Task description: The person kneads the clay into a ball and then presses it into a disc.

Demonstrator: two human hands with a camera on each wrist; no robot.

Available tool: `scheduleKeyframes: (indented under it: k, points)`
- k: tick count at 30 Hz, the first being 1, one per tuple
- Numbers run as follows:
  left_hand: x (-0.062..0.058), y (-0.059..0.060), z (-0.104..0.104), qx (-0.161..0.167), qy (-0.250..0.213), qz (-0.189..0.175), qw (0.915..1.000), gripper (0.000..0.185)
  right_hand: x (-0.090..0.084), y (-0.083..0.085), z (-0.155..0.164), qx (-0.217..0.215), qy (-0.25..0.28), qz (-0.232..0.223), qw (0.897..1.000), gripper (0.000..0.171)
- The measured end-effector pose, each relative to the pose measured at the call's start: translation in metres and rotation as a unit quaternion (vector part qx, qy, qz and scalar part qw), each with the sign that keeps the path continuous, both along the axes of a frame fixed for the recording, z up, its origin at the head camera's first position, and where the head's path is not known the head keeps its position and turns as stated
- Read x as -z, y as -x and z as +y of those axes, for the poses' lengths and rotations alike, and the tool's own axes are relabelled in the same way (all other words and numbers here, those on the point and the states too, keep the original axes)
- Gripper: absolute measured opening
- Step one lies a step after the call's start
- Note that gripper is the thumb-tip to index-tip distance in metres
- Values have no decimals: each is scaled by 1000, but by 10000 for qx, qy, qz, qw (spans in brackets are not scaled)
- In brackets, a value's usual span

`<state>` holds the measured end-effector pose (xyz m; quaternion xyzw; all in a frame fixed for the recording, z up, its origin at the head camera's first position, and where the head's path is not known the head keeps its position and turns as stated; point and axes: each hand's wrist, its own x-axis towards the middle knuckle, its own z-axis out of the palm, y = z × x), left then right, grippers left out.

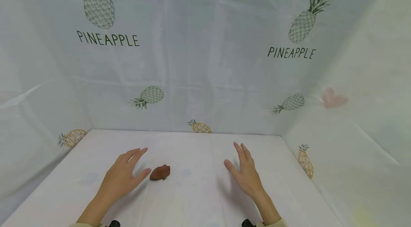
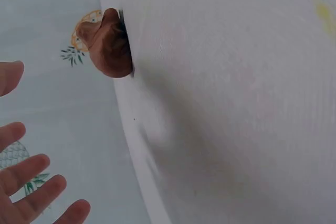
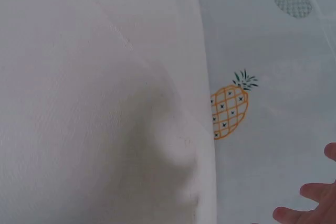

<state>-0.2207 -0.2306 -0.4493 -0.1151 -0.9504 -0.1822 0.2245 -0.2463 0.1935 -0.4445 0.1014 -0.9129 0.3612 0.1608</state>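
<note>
Small brown lumpy figure, seemingly carved wood or moulded clay [image 1: 160,172], lay on the white cloth-covered bench [image 1: 199,198], left of centre, just beside the thumb tip of the left hand [image 1: 123,177] but apart from it. Judged light and rigid, with a matte surface unlikely to slip; probably not fragile, though the narrower raised end could chip if dropped. Best taken by a pinch across the thick middle of the body, thumb on the near side and fingertips on the far side.

Long axis ran roughly left to right across the bench in the head view, slightly tilted, with the raised, narrower end toward the right and a little away from the person. Seen from the left wrist, the same figure [image 2: 107,43] sat at the bench edge line against the pineapple-print backdrop [image 2: 52,103].

Left fingers [image 2: 31,182] spread and released, grasping nothing, hovering just above the bench. Right hand [image 1: 245,173] well apart from the figure, fingers straight and released, also empty; only fingertips [image 3: 315,203] showed in the right wrist view.
</note>
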Motion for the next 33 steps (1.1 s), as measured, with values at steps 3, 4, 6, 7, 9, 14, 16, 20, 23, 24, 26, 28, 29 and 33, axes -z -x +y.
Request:
scheduleKeyframes:
  k: [3,4,6,7,9,14,16,20,23,24,26,28,29,33]
  points:
    - [2,1,3,35,-64,-20,10000,69,2,1,-5,-168,266,28,9995,76]
    - [2,2,3,49,-86,-19,9999,69,2,1,-7,-229,376,23,9990,75]
    - [4,2,5,74,-111,-14,9999,68,3,1,-10,-362,575,-26,9977,74]
    - [5,2,6,94,-131,-13,9999,68,3,1,-11,-427,662,-67,9969,74]
    - [6,2,7,126,-176,-25,9998,66,4,1,-13,-543,831,-216,9948,73]
    - [8,2,13,219,-167,-119,9996,60,6,0,-17,-654,1009,-493,9915,72]
    - [9,2,17,279,-138,-143,9994,57,7,0,-18,-657,1075,-580,9903,71]
    - [9,4,22,348,-140,-182,9991,54,9,-1,-20,-681,1266,-786,9865,66]
    - [12,6,24,327,-167,-309,9988,53,11,-1,-23,-724,1436,-931,9826,64]
    - [13,7,25,326,-190,-364,9986,53,11,-1,-23,-739,1479,-968,9815,64]
    - [14,9,27,311,-228,-488,9981,54,12,-1,-25,-761,1573,-1042,9791,63]
    - [14,10,29,314,-272,-576,9975,55,12,-1,-27,-801,1696,-1116,9759,62]
    - [14,10,30,325,-286,-612,9972,55,11,-1,-27,-822,1757,-1145,9743,62]
    - [12,10,34,414,-304,-732,9960,55,8,-1,-31,-943,2006,-1193,9678,60]
